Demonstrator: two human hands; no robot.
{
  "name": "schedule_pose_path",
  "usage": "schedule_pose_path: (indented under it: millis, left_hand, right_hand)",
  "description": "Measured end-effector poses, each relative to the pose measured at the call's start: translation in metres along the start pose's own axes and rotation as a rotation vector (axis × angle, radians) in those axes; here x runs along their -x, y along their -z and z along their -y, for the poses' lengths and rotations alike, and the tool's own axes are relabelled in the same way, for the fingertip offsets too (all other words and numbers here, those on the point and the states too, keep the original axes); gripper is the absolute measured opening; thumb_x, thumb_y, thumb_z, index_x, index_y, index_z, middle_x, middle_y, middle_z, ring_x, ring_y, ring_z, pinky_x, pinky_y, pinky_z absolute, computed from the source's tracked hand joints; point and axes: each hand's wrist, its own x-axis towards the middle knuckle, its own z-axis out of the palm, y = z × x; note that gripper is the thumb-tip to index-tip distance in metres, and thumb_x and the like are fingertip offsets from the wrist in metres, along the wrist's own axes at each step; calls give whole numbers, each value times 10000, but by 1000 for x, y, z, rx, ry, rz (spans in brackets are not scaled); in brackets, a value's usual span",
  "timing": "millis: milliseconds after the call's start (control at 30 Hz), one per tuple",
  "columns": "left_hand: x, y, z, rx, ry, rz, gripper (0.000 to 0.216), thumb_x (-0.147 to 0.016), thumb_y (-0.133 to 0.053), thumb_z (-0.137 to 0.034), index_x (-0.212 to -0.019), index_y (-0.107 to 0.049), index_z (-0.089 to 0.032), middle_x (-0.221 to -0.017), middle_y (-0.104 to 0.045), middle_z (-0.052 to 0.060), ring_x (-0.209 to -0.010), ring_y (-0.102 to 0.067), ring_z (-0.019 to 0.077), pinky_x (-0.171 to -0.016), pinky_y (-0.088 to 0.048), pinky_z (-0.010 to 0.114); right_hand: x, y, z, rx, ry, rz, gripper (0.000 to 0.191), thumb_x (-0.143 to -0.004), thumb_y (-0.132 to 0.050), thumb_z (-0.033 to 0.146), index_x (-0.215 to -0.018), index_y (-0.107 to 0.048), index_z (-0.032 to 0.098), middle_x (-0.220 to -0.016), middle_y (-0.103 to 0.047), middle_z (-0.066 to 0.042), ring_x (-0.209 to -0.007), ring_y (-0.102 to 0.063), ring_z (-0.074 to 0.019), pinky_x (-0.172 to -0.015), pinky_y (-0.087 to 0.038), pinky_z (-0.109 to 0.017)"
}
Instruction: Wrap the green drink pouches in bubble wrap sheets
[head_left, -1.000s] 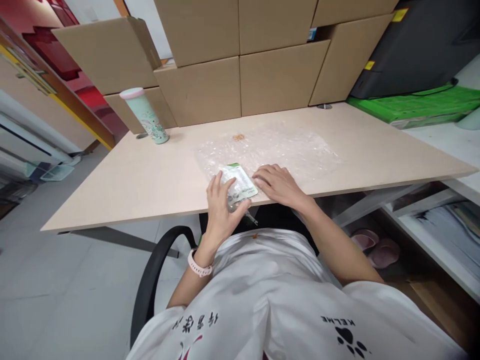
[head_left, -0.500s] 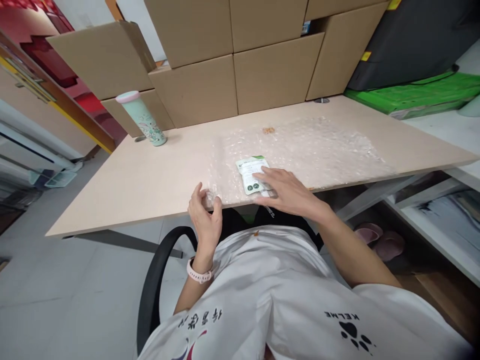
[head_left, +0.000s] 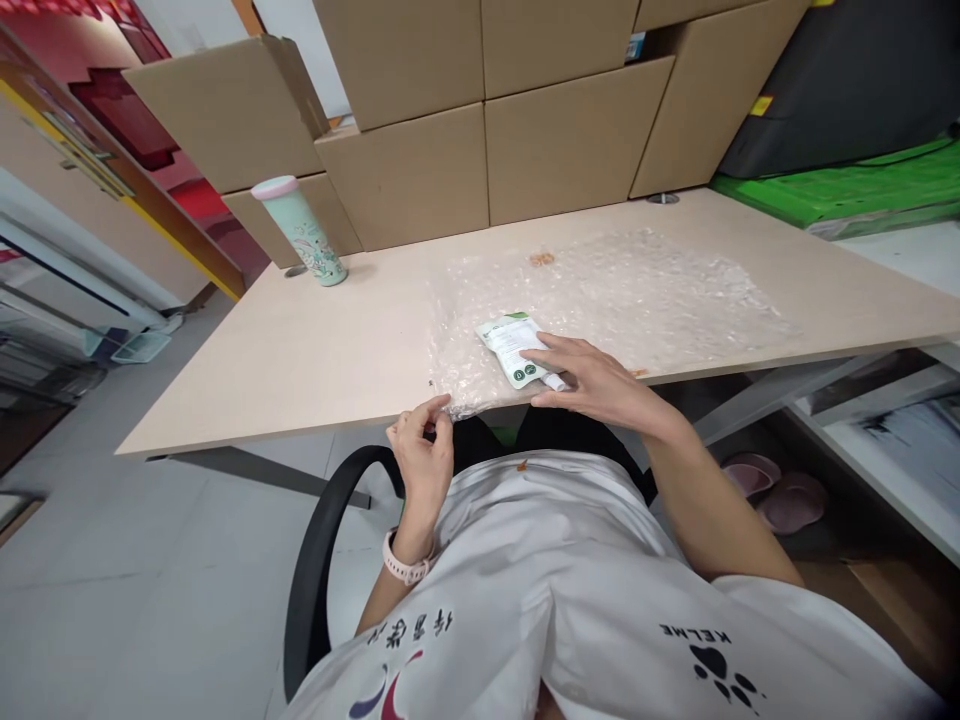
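- Left grip (head_left: 421, 460) pinches the near corner of the bubble wrap (head_left: 637, 290), thumb against fingertip, at the table (head_left: 315, 350) edge.
- Right grip (head_left: 596, 378), fingers spread flat, rests on the white-and-green packet (head_left: 511, 343), which lies on the bubble wrap near that edge.
- A mint cup (head_left: 300, 232) stands well apart, far left.

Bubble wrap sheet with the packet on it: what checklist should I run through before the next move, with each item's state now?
1. The left hand pinches the near corner of the clear bubble wrap sheet: ok.
2. The right hand lies flat on the white and green flat packet: ok.
3. Packet lies wholly on the sheet: ok.
4. Sheet lies flat on the beige wooden table: not ok, its near corner hangs past the edge.
5. The mint green tumbler with pink lid stands apart from the sheet: ok.
6. Packet sealed: cannot tell.
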Motion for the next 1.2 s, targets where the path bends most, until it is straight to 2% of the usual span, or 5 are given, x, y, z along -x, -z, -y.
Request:
schedule_pose_path:
  millis: [300, 733, 900, 1067, 1200]
  left_hand:
    - [0, -1, 7, 46, 7, 3, 205, -943, -551, -370, -1017, -732, -309, -742, -628, 46, -785, -588, 269, -987, -377, 594]
    - [-1, -2, 10, 130, -17, -25, 245, -938, -568, -482, -985, -744, -318, -716, -600, 42, -725, -584, 262, -954, -417, 623]
    - [-3, 1, 11, 181, 9, -22, 219, -936, -576, -438, -970, -743, -300, -691, -587, 33, -684, -584, 239, -871, -481, 569]
    - [-3, 4, 11, 253, 64, 8, 152, -922, -578, -347, -913, -710, -271, -649, -540, 10, -641, -558, 210, -752, -509, 455]
    - [-4, 4, 13, 338, 118, 17, 87, -890, -587, -272, -919, -664, -246, -640, -520, -10, -638, -540, 189, -707, -494, 386]
  right_hand:
    - [-27, -20, 4, -240, -108, -319, 731, -747, -685, 509, -1435, -496, 350, -1470, -492, -74, -1254, -555, -338, -1006, -504, -553]
    - [-43, -30, -7, -453, -163, -245, 720, -663, -761, 421, -1351, -576, 318, -1182, -675, -94, -997, -661, -307, -849, -557, -529]
    - [-47, -17, 8, -667, -135, -125, 342, -761, -670, 403, -1089, -690, 308, -969, -716, -43, -657, -619, -210, -557, -541, -419]
    - [-51, -17, 43, -783, -82, -328, 182, -784, -658, 399, -936, -687, 303, -994, -713, -43, -831, -652, -248, -677, -580, -447]
    - [-54, -48, 57, -828, -118, -275, 221, -838, -593, 403, -1007, -679, 291, -1114, -720, -69, -888, -685, -269, -696, -596, -458]
